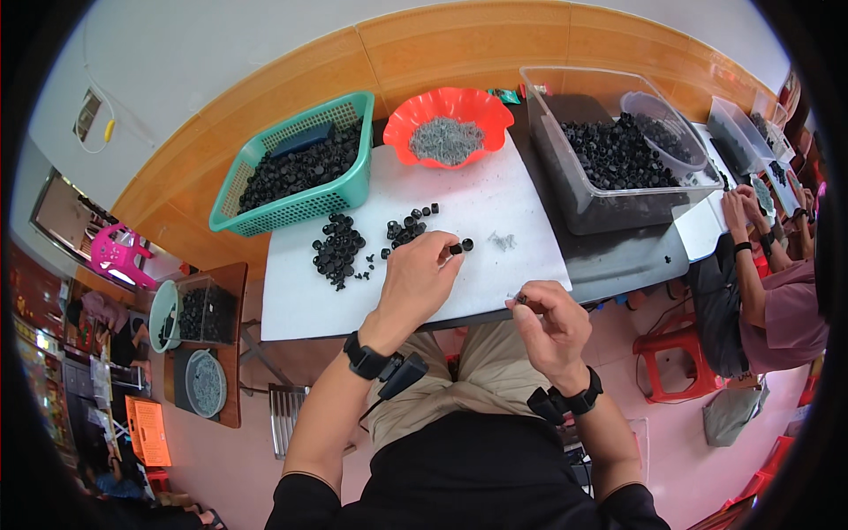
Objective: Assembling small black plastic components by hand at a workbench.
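Stubby black cylinder (pixel 456 249), pinched
My left hand (pixel 419 276) holds it; my right hand (pixel 558 327) grips a tiny dark piece (pixel 521 299).

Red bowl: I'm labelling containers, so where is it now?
Head view, top centre: the red bowl stands at the white sheet's far end, between the green basket (left) and clear bin (right).

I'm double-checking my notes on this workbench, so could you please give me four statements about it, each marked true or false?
1. The red bowl holds thin grey pieces. True.
2. The green basket stands right of the red bowl. False: the green basket stands to its left.
3. The left hand has a black piece at its fingertips. True.
4. The right hand is spread flat. False: the right hand is curled, pinching something small.
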Action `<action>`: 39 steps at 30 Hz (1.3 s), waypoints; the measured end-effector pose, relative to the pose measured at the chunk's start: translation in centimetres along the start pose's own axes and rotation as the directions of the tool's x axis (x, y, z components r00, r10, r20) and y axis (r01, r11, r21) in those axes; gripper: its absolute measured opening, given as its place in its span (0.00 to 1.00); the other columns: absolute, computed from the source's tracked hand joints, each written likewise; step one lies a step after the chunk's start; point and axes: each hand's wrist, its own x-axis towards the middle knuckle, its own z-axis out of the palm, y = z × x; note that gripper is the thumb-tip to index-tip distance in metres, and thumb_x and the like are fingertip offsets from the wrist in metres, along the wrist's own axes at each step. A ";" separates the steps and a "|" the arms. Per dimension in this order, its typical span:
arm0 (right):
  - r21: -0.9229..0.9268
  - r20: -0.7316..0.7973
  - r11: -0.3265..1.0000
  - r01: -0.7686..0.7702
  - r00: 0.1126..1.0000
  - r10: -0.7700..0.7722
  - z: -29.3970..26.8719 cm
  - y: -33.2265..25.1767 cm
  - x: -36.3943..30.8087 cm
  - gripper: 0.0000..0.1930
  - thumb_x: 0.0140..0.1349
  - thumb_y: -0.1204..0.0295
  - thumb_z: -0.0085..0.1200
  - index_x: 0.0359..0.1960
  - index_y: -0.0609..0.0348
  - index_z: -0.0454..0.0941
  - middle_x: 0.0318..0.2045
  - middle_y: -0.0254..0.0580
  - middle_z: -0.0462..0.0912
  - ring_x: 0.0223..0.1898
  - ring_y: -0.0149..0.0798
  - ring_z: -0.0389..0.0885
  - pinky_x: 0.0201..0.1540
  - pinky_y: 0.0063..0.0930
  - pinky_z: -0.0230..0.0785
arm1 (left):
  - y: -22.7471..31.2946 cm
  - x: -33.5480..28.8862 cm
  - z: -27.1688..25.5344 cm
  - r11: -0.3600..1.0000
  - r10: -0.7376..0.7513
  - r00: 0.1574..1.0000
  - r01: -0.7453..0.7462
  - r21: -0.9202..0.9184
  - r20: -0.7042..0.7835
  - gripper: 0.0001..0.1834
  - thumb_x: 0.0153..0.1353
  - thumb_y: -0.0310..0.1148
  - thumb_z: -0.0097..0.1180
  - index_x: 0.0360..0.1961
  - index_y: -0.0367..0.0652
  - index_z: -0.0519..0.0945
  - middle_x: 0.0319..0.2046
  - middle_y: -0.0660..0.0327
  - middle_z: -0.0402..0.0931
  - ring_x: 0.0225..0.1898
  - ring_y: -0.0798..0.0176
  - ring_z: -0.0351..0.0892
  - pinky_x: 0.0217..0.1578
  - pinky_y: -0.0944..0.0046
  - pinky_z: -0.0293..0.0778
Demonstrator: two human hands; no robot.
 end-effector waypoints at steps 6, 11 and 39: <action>0.079 0.030 0.997 0.003 1.000 -0.005 1.5 -0.1 1.0 0.11 0.61 0.83 0.63 0.45 0.69 0.80 0.38 0.49 0.85 0.31 0.31 0.82 0.34 0.22 0.76 | 1.3 -2.7 -0.8 0.764 -0.233 0.962 0.270 -0.586 0.139 0.10 0.58 0.19 0.67 0.42 0.35 0.83 0.38 0.60 0.85 0.40 0.70 0.85 0.41 0.68 0.81; 0.130 0.074 0.992 -0.009 0.997 0.000 2.3 -0.2 1.2 0.11 0.63 0.81 0.62 0.46 0.69 0.79 0.37 0.49 0.85 0.30 0.30 0.82 0.32 0.22 0.77 | 1.9 -4.6 -0.6 0.459 -0.241 0.934 0.349 -0.817 0.264 0.12 0.60 0.17 0.65 0.45 0.32 0.82 0.40 0.57 0.85 0.41 0.68 0.85 0.44 0.68 0.82; 0.082 0.109 0.995 0.053 0.992 -0.062 3.1 -1.4 0.0 0.11 0.62 0.80 0.63 0.46 0.66 0.79 0.32 0.47 0.86 0.28 0.34 0.85 0.30 0.23 0.75 | 1.5 -8.2 -1.6 -0.095 -0.172 0.878 0.435 -0.895 0.446 0.12 0.68 0.24 0.58 0.52 0.34 0.81 0.47 0.52 0.84 0.47 0.61 0.86 0.50 0.65 0.85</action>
